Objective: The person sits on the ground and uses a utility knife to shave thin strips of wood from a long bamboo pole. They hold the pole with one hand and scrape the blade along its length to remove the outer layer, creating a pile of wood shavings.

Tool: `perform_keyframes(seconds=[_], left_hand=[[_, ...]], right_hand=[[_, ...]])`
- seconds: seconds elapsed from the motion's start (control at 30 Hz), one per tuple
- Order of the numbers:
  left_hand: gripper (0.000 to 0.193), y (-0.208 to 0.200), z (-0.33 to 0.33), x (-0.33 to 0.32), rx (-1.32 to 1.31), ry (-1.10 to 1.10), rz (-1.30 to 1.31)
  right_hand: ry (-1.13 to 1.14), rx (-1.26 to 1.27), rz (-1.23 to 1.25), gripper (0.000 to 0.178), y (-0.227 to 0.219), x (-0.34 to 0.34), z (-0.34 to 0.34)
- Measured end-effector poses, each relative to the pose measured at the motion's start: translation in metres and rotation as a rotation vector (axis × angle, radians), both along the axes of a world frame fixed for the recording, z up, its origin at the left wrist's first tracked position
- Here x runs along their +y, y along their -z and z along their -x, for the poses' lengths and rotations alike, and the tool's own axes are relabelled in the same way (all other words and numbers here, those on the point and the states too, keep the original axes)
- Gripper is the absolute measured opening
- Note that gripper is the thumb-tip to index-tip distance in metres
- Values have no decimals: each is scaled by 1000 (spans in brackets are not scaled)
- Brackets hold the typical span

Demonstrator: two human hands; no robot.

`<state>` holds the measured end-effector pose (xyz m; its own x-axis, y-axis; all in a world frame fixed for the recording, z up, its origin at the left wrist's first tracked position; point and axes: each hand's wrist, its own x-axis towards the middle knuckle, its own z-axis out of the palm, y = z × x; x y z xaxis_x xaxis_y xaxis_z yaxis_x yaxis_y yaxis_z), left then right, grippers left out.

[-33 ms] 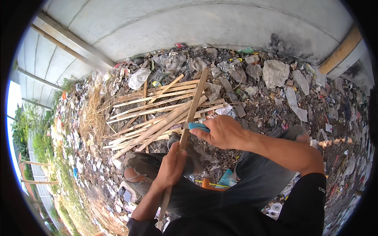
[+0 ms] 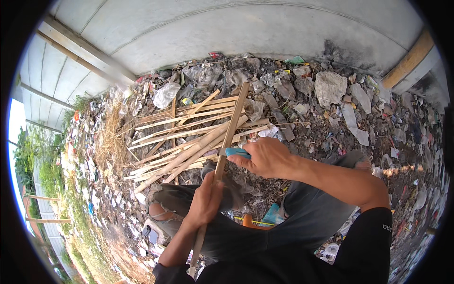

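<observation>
My left hand [image 2: 206, 198] is closed around a long flat wooden strip [image 2: 232, 124], which slants from beside my lap up and away across the stack. In my right hand [image 2: 268, 158] is a utility knife with a light blue handle [image 2: 238, 152]. Its blade end meets the strip a little above my left fingers. Beyond both hands, several pale wooden strips [image 2: 177, 142] lie loosely stacked on the ground, partly covered by the held one.
Litter and soil surround my bent legs. A concrete wall [image 2: 255, 31] rises behind the stack, with a bamboo post [image 2: 409, 61] at its right. Rubble includes a large grey chunk [image 2: 331, 88]. Close to my legs lie an orange object [image 2: 247, 220] and a teal one [image 2: 273, 215].
</observation>
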<state>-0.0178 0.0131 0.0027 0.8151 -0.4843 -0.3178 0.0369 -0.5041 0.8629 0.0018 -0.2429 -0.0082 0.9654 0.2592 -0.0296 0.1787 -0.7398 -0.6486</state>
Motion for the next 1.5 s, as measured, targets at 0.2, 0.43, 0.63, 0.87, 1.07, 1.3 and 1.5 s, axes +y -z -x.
perform_keyframes(seconds=[0.2,0.43,0.63,0.87,1.07,1.3,1.5], left_hand=[[34,9,9,12,-56,112,-74],[32,-7,11,13,114,8,68],[32,0,6,11,76,62,145],[34,-2,5,8,129,29,80],[36,-10,12,24,213,84,159],[47,-3,8,8,-37,43,-47],[52,4,6,11,10,2,-90]], right_hand=[[367,-9,5,88,40,-76,-75],[659,-83,56,87,-1,-156,-69],[193,-72,-94,78,-26,-39,-11],[86,-16,-1,80,2,-25,-20],[689,-45,101,86,24,-178,-89],[270,-9,-25,80,-16,-70,-26],[19,91,-7,77,-3,-11,2]])
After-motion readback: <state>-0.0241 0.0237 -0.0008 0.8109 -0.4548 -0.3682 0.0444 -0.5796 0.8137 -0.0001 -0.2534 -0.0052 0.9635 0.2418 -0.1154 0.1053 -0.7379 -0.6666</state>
